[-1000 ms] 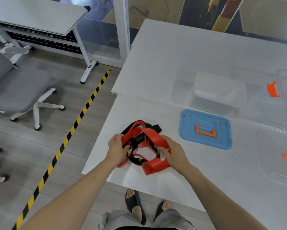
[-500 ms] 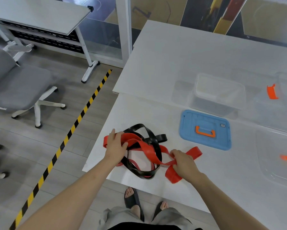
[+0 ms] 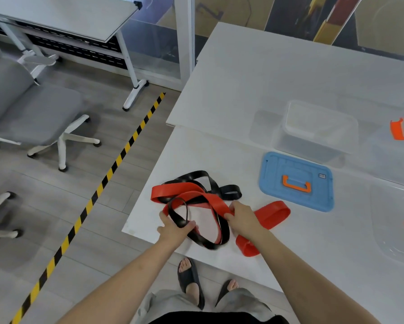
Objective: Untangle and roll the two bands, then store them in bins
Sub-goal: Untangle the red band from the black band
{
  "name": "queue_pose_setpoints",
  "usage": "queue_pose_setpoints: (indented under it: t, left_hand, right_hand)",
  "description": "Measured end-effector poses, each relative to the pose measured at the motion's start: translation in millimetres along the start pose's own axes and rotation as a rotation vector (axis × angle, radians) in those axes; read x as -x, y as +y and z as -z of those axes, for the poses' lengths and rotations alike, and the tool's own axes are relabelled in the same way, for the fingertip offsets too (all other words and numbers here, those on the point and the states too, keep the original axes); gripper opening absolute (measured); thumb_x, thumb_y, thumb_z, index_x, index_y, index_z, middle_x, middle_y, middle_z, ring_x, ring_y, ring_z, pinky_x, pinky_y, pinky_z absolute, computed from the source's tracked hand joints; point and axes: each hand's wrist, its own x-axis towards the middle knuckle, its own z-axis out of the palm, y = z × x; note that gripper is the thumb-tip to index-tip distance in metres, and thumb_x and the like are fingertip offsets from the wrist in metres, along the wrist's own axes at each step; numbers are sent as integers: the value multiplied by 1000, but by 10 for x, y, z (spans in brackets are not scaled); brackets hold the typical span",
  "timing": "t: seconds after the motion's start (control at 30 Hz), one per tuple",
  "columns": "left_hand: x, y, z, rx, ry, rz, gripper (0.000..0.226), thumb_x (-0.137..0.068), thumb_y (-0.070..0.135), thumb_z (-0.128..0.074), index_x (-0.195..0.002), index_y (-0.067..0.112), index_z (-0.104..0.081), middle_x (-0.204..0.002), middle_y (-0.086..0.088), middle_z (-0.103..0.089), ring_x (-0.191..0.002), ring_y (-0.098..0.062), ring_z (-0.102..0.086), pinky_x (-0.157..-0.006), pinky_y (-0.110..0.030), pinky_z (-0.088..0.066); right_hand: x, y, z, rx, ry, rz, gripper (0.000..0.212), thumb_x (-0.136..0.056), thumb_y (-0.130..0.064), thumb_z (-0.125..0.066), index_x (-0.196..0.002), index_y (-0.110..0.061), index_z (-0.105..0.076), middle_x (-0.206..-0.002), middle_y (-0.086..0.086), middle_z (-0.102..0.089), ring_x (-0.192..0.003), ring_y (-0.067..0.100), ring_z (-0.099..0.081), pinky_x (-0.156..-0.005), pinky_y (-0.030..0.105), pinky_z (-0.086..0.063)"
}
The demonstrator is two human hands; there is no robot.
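Note:
A red band and a black band lie tangled together near the front left corner of the white table. My left hand pinches a loop of the black band at the tangle's near left side. My right hand grips the red band where it crosses the tangle, and a red loop trails out to the right of it. A clear open bin stands behind a blue lid with an orange handle.
Another clear bin sits at the right edge, with orange latches farther back. The table's front edge runs just under my hands. Grey office chairs and a yellow-black floor stripe lie to the left.
The bunched bands have been spread apart on the table. My right hand drew the red band rightwards, and my left hand shifted from the red band to a black loop.

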Motion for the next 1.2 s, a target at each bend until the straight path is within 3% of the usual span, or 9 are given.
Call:
queue_pose_setpoints:
  t: [0.13, 0.33, 0.57, 0.67, 0.8, 0.9, 1.0, 1.1, 1.2]
  left_hand:
    - [-135, -33, -31, 165, -82, -51, 102, -91, 17, -67, -157, 27, 9, -137, -10, -51, -112, -38, -62, -94, -58, -59]
    - [-184, 109, 204, 166, 143, -206, 44, -100, 13, -47, -143, 11, -38, -121, -13, -64, -114, -39, -62, -97, -48, -51]
    - [-317, 348, 408, 95, 119, -331, 56, -99, 7, -50, -152, 19, -38, -121, -13, -68, -111, -37, -65, -90, -41, -49]
    - [-265, 322, 286, -100, 20, -447, 75, -100, 16, -57, -164, 22, -17, -131, -18, -64, -115, -38, -63, -92, -40, -50]
    - [-75, 201, 48, -237, -59, -462, 100, -96, 57, -59, -166, 28, 6, -167, -21, -9, -153, -42, -17, -125, -52, -24]
    - [61, 138, -93, -473, -179, -496, 125, -74, 87, -62, -163, 41, 13, -169, -11, 30, -158, -43, 14, -125, -63, -11]
    - [68, 76, -242, -771, -173, -553, 145, -63, 84, -73, -155, 42, 31, -161, -11, 45, -153, -41, 28, -118, -75, -12]
    - [27, 2, -339, -883, -35, -582, 130, -81, 65, -72, -156, 37, 30, -167, -16, 33, -155, -48, 19, -116, -76, -21]
    - [-15, -46, -285, -799, 80, -697, 88, -99, 47, -54, -162, 38, 7, -172, -14, -3, -157, -44, -11, -109, -63, -46]
  right_hand:
    - [142, -17, 114, -140, 76, 78, 6, -101, -26, -59, -105, -24, -62, -96, -1, -71, -85, 20, -67, -80, 36, -56]
    - [419, 18, 353, -247, 181, 228, 14, -104, -21, -60, -117, -22, -65, -103, -11, -71, -94, 3, -65, -80, 16, -48]
    - [532, 17, 392, -400, 282, 181, 16, -105, -21, -59, -119, -27, -61, -102, -14, -68, -93, 9, -67, -78, 16, -51]
    - [445, 39, 336, -396, 232, 132, 17, -104, -19, -59, -119, -26, -60, -98, -9, -70, -88, 13, -70, -77, 24, -53]
    - [416, 41, 285, -473, 185, 98, 31, -105, -19, -58, -133, -30, -56, -102, -5, -75, -90, 16, -75, -81, 31, -63]
    - [418, 13, 285, -532, 187, 93, 34, -105, -19, -59, -136, -31, -55, -103, -3, -76, -92, 19, -76, -78, 28, -63]
    - [425, -9, 296, -594, 162, 90, 34, -103, -18, -63, -134, -30, -57, -102, -3, -78, -93, 11, -76, -76, 20, -60]
    - [470, 10, 334, -607, 139, 130, 34, -102, -22, -64, -133, -34, -59, -104, -5, -80, -94, 14, -77, -87, 34, -63]
    - [529, 97, 414, -569, 164, 124, 30, -104, -18, -60, -131, -32, -59, -111, -7, -76, -92, 14, -75, -75, 20, -61]
